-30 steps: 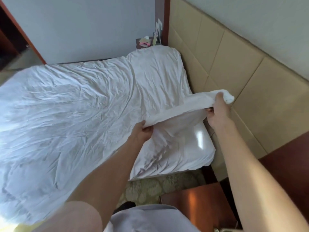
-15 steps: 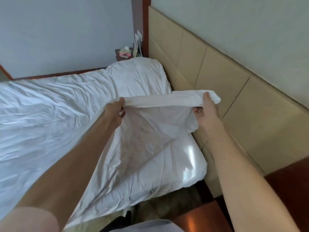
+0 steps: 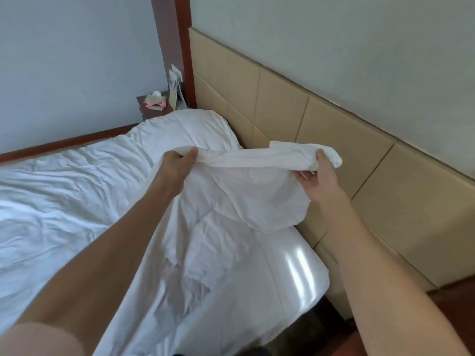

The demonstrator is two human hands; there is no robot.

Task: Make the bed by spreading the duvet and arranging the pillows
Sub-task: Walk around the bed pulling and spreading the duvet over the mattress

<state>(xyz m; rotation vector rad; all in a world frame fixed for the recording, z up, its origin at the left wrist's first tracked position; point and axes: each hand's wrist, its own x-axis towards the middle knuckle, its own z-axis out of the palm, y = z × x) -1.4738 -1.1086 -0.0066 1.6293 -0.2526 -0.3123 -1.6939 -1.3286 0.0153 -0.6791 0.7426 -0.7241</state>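
Duvet [image 3: 77,196] covers most of the bed, white and heavily creased, and its top edge is lifted off the mattress near the headboard [image 3: 321,140]. The left hand [image 3: 177,164] grips that edge with fingers curled and thumb pressed over the fabric. The right hand [image 3: 320,176] holds the same edge closer to the headboard, thumb on top and fingers curled beneath, with a bunched corner of cloth sticking out past the thumb. Between the two hands the edge runs as a taut, rolled band, and the cloth below it hangs in a loose fold down to the bed. Both forearms reach in from the near side, bare.

Under the raised part, at the corner nearest the headboard, the sheet [image 3: 290,273] lies smooth and catches a bright streak of light. A pillow [image 3: 195,127] lies at the far end of the headboard, partly under the duvet, its far side touching the padded panels.

The headboard is beige, padded, divided by seams into rectangular panels, and fixed against a pale wall [image 3: 334,47]. Beyond its far end stands a dark red-brown wooden post [image 3: 171,42], and beside that a small dark nightstand [image 3: 154,109] carrying a pink and white object too small to make out and an upright card. A red-brown skirting strip runs along the far wall behind the bed. Dark reddish wood shows at the near end of the headboard.
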